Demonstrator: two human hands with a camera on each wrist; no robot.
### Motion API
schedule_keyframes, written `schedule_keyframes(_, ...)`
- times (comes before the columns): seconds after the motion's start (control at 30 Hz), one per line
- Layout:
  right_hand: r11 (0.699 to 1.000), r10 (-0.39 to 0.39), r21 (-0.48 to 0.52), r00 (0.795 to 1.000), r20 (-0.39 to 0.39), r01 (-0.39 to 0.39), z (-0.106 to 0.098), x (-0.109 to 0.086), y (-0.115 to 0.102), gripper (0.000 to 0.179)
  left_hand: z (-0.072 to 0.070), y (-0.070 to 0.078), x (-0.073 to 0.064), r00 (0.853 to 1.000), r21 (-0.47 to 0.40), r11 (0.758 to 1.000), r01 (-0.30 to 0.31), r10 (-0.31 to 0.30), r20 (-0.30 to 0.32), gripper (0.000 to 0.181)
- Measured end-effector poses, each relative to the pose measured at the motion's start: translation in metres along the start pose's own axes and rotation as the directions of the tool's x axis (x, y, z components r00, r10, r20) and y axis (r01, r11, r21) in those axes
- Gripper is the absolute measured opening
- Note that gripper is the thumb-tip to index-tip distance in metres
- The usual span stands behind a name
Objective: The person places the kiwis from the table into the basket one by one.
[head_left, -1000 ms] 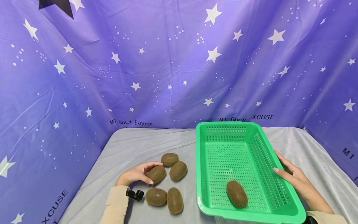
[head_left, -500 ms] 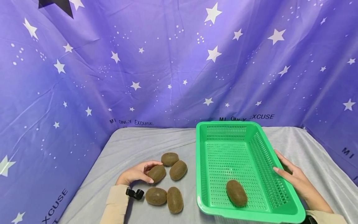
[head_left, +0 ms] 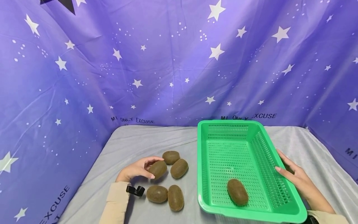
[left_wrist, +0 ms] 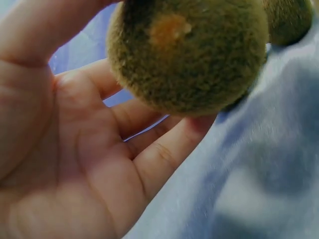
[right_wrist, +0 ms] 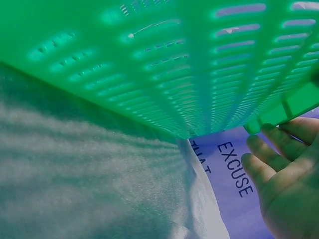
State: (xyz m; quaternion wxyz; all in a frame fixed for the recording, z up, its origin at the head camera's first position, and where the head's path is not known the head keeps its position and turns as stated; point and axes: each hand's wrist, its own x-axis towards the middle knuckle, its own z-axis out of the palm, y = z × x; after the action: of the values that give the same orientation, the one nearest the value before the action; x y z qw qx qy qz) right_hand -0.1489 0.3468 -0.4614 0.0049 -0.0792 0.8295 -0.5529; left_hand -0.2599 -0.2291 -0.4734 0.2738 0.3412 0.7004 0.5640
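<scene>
My left hand (head_left: 138,169) pinches a fuzzy brown kiwi (head_left: 158,170) between thumb and fingers; in the left wrist view that kiwi (left_wrist: 189,59) sits across the fingertips, its orange-tinged end facing the camera. Just beyond it lie two more kiwis, one farther back (head_left: 171,157) and one to the right (head_left: 179,168). Nearer the front, another kiwi pair lies touching, a sideways kiwi (head_left: 157,194) and a lengthwise kiwi (head_left: 176,198). My right hand (head_left: 299,180) grips the right rim of a green plastic basket (head_left: 202,165), thumb over the rim, fingers (right_wrist: 274,154) beneath it.
A single kiwi (head_left: 237,192) lies in the front part of the basket. Grey cloth (head_left: 134,141) covers the table. Purple star-printed curtains (head_left: 173,62) hang behind and along both sides. A black strap device (head_left: 135,190) sits on the left wrist.
The left hand has raised its kiwi slightly, widening the gap to the front kiwis. The right hand keeps its hold on the basket. The head view has shifted a little.
</scene>
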Motion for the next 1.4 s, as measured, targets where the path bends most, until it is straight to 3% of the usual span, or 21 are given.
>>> schedule_keyframes(0.2, 1.0, 0.007, 0.002, 1.0, -0.003, -0.007, -0.001, 0.0, -0.001, 0.062, 0.004, 0.013, 0.008, 0.999, 0.029, 0.999, 0.018, -0.018, -0.03, 0.072)
schedule_keyframes(0.53, 1.0, -0.012, 0.015, 1.0, -0.011, 0.012, 0.0, 0.0, 0.002, 0.063, 0.009, 0.025, 0.017, 0.996, 0.1, 0.994, -0.044, 0.051, -0.078, 0.071)
schedule_keyframes(0.77, 0.998, -0.049, 0.038, 0.999, -0.013, 0.05, 0.001, 0.0, 0.003, 0.063, 0.014, 0.037, 0.026, 0.985, 0.13, 0.99, -0.061, 0.081, -0.151, 0.069)
schedule_keyframes(1.23, 1.0, 0.007, -0.016, 1.0, -0.016, -0.007, 0.002, -0.001, -0.004, 0.062, 0.033, 0.057, 0.048, 0.979, 0.125, 0.99, -0.058, 0.082, -0.189, 0.07)
schedule_keyframes(1.4, 1.0, 0.014, -0.023, 1.0, -0.02, -0.014, 0.002, -0.002, -0.005, 0.062, 0.041, 0.064, 0.057, 0.976, 0.062, 0.997, -0.041, 0.053, -0.21, 0.07)
